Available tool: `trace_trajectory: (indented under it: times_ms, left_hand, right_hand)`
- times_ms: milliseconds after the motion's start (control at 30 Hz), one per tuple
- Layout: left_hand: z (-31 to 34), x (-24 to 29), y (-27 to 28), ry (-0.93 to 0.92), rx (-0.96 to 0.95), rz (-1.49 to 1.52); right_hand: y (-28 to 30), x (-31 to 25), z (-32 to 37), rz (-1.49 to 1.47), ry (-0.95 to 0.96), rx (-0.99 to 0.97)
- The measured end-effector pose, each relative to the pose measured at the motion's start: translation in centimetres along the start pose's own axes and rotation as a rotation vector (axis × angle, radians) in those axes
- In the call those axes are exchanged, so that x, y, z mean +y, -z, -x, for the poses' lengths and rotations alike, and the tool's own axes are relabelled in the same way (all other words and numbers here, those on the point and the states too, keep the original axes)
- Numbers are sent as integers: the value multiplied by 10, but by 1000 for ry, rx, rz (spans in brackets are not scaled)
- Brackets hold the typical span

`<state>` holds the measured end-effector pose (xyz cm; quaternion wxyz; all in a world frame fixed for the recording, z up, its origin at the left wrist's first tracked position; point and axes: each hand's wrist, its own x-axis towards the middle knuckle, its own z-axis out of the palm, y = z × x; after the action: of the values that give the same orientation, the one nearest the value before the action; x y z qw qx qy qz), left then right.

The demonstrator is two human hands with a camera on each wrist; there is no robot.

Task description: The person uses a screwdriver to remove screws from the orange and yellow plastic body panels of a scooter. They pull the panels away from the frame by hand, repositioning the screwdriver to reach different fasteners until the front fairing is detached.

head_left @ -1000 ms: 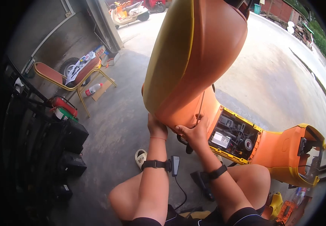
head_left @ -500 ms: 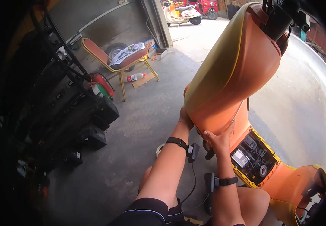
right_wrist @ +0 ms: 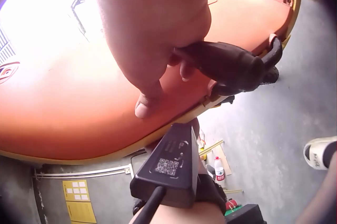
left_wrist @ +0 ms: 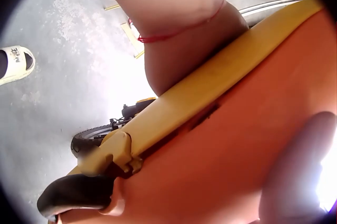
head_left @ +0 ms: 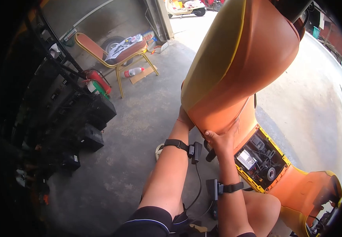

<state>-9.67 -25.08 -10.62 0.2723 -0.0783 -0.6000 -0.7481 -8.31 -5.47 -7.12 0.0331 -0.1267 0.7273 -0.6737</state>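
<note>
A large orange front body panel with a yellow edge fills the centre of the head view. My left hand lies against its lower left edge; the fingers are hidden behind it. In the left wrist view the same hand goes over the yellow rim. My right hand rests spread at the panel's lower end, thumb and fingers apart. The right wrist view shows this hand with its thumb against the orange surface, beside a black curved part.
An uncovered compartment with wiring lies to the right, before the orange rear bodywork. Black boxes and a red extinguisher line the left. A chair holding papers stands behind, with a bottle under it.
The head view has swung, first shifting the scene rightward, then slightly back left. Both hands stay at the panel's lower end, with little visible change in their grip.
</note>
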Motion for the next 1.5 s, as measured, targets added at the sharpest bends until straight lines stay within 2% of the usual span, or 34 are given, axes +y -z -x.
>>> trace_trajectory:
  times_ms: [33, 133, 167, 233, 367, 433, 567, 667, 733, 833, 933, 1067, 1167, 1233, 1267, 1333, 1367, 1433, 1467, 1500]
  left_hand:
    - [-2, 5, -5, 114, 109, 199]
    - [1, 9, -12, 8, 124, 97]
    - [3, 7, -11, 9, 120, 101]
    - [-1, 3, -6, 126, 146, 343]
    - [1, 20, -13, 123, 72, 189]
    - [3, 23, -22, 137, 275, 249]
    - [6, 14, -16, 124, 231, 251]
    - [4, 18, -20, 233, 310, 408]
    - [6, 17, -25, -53, 232, -204]
    - [8, 30, -31, -2, 252, -85]
    - [8, 40, -39, 63, 310, -149]
    - [8, 34, -32, 35, 328, -82]
    - [13, 35, -29, 48, 290, -225]
    - [13, 57, -31, 110, 163, -804]
    - [12, 56, -33, 110, 166, -789]
    - [11, 52, -40, 165, 309, -263]
    - [8, 49, -42, 165, 313, -251]
    - [6, 44, -42, 222, 366, 597]
    - [8, 46, -42, 219, 369, 609]
    - [12, 49, -41, 327, 429, 331]
  right_hand:
    - [-1, 1, 0, -41, -12, -14]
    - [-3, 6, -2, -45, 14, 8]
    - [-2, 5, 0, -44, -41, -3]
    - [-1, 0, 1, -46, -99, -13]
    - [-2, 1, 0, -50, -67, -11]
    - [-2, 3, 1, -55, -74, -9]
    - [0, 2, 2, -70, -44, -6]
    - [-3, 7, 1, -101, -85, -5]
    - [-4, 7, 1, -120, -62, -6]
    - [-5, 9, 0, -129, -52, -19]
    - [-8, 10, 0, -115, -23, -16]
    - [-4, 10, -3, -152, -37, -66]
    - [0, 2, 1, -219, -72, -88]
    - [-1, 10, 0, -127, -55, -63]
    - [-1, 2, 2, -112, -52, -60]
    - [-1, -13, 6, -342, -110, -140]
    - [-2, -8, 6, -329, -107, -140]
    - [-2, 8, 3, -165, 19, -88]
    - [-1, 9, 2, -154, 22, -91]
    - [1, 10, 2, -152, -23, -94]
